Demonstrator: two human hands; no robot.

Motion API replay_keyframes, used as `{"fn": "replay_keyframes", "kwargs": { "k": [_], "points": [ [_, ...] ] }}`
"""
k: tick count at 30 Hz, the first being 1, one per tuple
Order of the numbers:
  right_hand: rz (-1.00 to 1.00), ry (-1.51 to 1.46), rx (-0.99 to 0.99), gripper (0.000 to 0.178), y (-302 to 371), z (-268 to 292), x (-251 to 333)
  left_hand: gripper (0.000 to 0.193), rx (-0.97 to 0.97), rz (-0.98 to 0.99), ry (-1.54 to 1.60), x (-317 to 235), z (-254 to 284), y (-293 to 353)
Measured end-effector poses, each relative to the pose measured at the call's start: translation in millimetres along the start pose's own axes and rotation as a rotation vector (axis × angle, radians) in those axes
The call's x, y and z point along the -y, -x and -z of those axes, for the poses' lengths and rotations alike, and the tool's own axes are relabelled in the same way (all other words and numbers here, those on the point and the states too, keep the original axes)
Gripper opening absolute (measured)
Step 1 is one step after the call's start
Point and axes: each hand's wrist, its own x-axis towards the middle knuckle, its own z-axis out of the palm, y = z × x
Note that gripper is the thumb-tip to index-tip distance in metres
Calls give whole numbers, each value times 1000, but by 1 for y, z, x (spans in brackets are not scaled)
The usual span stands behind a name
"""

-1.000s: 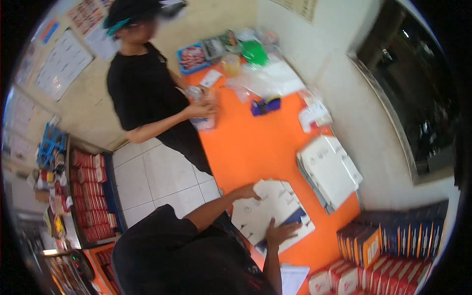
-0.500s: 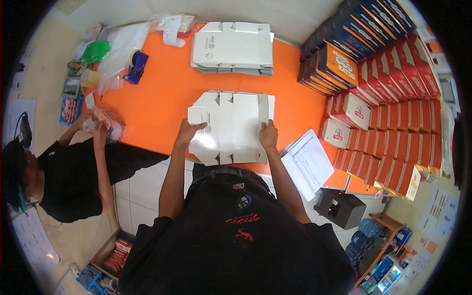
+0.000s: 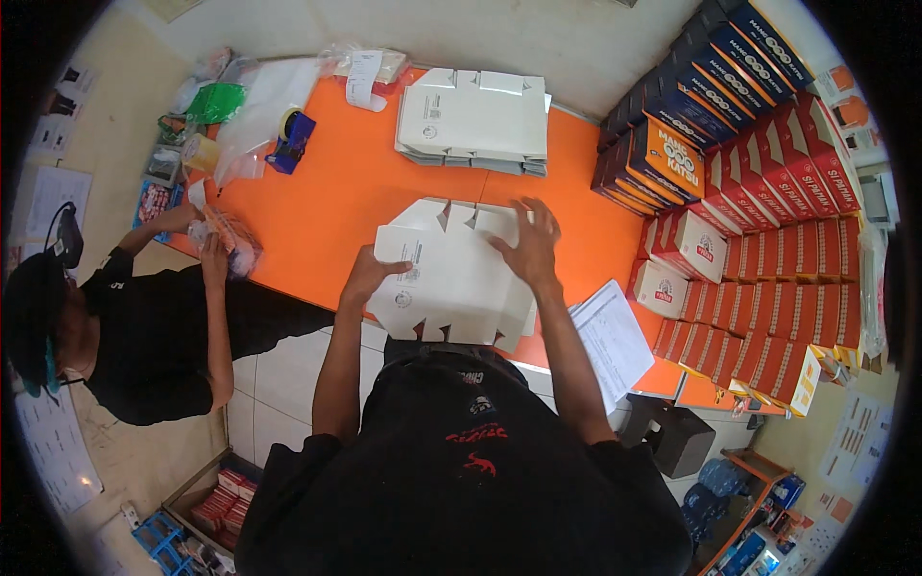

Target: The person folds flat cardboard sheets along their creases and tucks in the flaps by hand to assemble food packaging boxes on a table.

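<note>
A flat white cardboard box blank [image 3: 442, 288] with notched edges and folding flaps lies in front of me at the table's near edge. My left hand [image 3: 365, 278] grips its left edge, thumb on top and the other fingers tucked beneath. Over the right side of the blank, my right hand [image 3: 531, 248] is spread open, holding nothing; whether its fingertips touch the card I cannot tell. Farther back lies a stack of similar white box blanks [image 3: 473, 117].
The orange table [image 3: 336, 211] bears a blue tape dispenser [image 3: 290, 142], plastic bags [image 3: 252, 106] and a sheaf of papers [image 3: 612, 336]. Stacked red boxes [image 3: 759, 187] and dark blue boxes [image 3: 725, 67] rise at right. A co-worker [image 3: 154, 336] handles a plastic-wrapped bundle [image 3: 233, 245] at left.
My right hand has let go of the blank's right edge and opened farther up. The raised right flap now lies flatter. My left hand keeps its grip; the whole view has shifted slightly.
</note>
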Motion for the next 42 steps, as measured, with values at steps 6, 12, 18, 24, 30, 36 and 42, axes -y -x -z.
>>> {"fn": "replay_keyframes", "kwargs": {
  "k": [6, 12, 18, 24, 30, 36, 42],
  "points": [
    [103, -264, 816, 79, -48, -56, -68, 49, 56, -196, 17, 22, 2, -3],
    [0, -171, 1005, 74, -46, -63, -43, 54, 24, -106, -73, 60, 16, -6],
    [56, -215, 993, 71, -56, -79, -63, 41, -89, -183, -52, 53, 13, -24],
    [-38, -300, 1055, 73, -60, -76, -94, 43, -120, -392, -81, 70, 4, -65],
    [135, -15, 882, 70, -39, -136, -103, 45, -243, -435, -199, 141, 13, -104],
    [-36, 10, 725, 45, 6, -102, -66, 33, -209, -171, -61, 117, -3, -75],
    [148, 131, 290, 21, 47, -95, -32, 40, -250, -196, -289, 117, 0, -73]
  ]
}}
